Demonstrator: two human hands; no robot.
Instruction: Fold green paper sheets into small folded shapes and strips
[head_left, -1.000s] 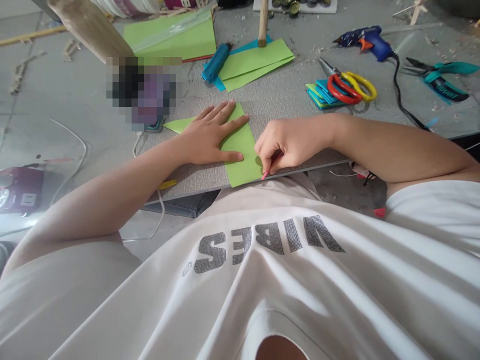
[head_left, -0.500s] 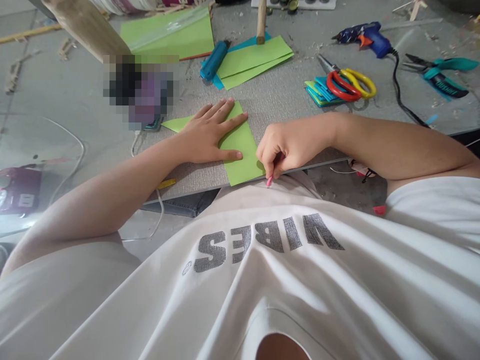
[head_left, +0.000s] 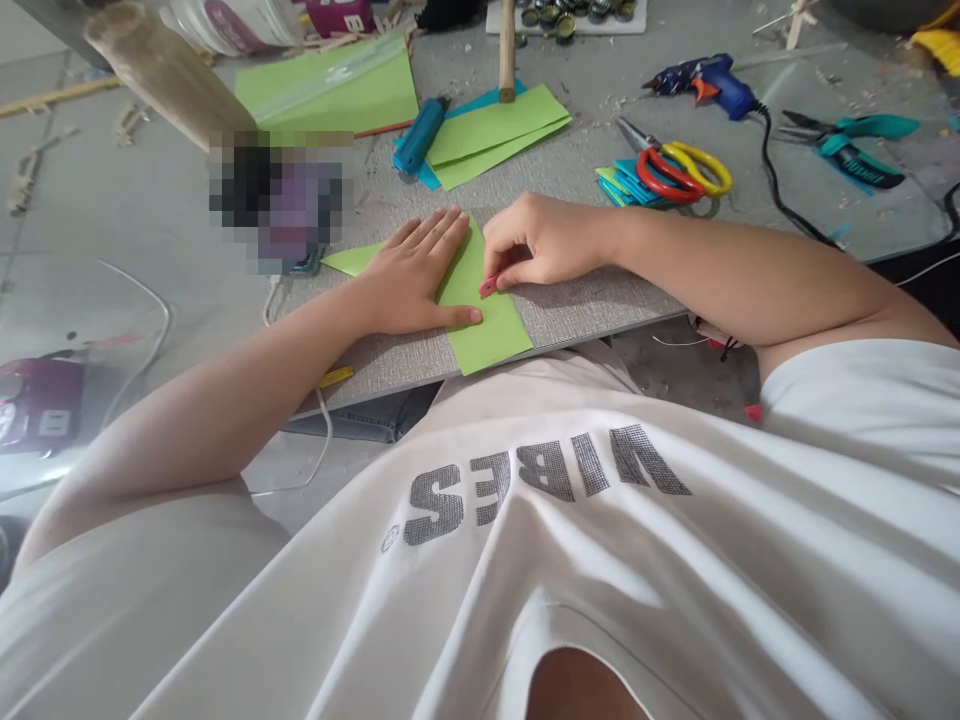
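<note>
Green paper sheet (head_left: 487, 325) is lying under the flat, open left hand (head_left: 416, 275); the right hand (head_left: 529, 245) is pinching a small pink tool (head_left: 488, 287) against it.

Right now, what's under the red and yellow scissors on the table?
The scissors lie on a small stack of teal and green paper pieces, whose left ends stick out. The part of the stack beneath the handles is covered, so how many pieces there are cannot be told.

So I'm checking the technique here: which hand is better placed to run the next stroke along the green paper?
Probably the right hand: it pinches the small pink tool with its tip on the green paper. The left hand lies flat, pinning the sheet.
</note>
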